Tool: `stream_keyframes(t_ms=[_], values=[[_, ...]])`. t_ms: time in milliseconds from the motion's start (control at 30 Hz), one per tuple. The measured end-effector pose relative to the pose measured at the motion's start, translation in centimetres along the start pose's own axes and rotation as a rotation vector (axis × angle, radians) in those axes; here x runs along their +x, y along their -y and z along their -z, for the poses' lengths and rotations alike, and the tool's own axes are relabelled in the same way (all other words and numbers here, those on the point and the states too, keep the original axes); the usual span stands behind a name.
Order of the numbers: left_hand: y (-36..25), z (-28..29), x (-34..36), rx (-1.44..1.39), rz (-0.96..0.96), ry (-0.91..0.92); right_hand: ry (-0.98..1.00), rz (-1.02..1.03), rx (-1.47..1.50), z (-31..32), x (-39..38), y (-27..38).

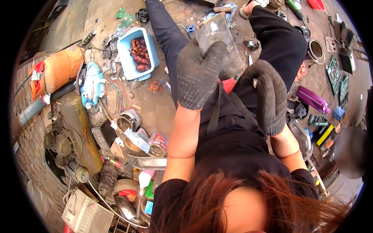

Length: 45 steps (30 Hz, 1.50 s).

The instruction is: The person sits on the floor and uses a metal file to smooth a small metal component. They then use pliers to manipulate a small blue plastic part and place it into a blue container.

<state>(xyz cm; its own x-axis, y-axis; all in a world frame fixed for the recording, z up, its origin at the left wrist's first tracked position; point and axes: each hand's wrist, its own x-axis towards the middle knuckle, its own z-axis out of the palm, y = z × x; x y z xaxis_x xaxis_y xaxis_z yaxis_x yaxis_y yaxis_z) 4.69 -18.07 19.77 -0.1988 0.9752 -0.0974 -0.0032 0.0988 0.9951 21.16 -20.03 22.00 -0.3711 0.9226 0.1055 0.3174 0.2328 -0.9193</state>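
My left hand, in a dark grey knit glove, is raised over my lap with its fingers at the lower part of a crumpled, grimy clear plastic bag, seemingly gripping it. My right hand, gloved alike, is curled beside the bag at the right, above my right thigh, closed round a small pale object too small to name. A red item and dark straps show between my legs, under and between the hands.
A blue tub of copper coils stands left, near an orange cylinder, a yellowish gas cylinder and open cans. A purple bottle, green circuit boards and scattered scrap lie right on the dirty floor.
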Motion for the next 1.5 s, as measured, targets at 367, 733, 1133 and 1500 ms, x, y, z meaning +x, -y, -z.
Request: stream_keyframes(t_ms=[367,733,1133,1500], values=[[-1.1,-0.9,-1.9,0.095,-0.073,0.010,-0.227,0.199,-0.480,-0.1,3.7,-1.3],[-1.9,-1.0,-2.0,0.204,-0.047,0.017,-0.207,0.258,-0.557,-0.6,4.2,-1.6],[-2.0,-1.4,-3.1,0.290,-0.128,-0.031,-0.235,0.226,-0.598,-1.2,3.0,-0.6],[-1.5,-2.6,-3.5,0.224,-0.251,-0.073,-0.296,0.229,-0.471,0.1,3.4,-0.2]])
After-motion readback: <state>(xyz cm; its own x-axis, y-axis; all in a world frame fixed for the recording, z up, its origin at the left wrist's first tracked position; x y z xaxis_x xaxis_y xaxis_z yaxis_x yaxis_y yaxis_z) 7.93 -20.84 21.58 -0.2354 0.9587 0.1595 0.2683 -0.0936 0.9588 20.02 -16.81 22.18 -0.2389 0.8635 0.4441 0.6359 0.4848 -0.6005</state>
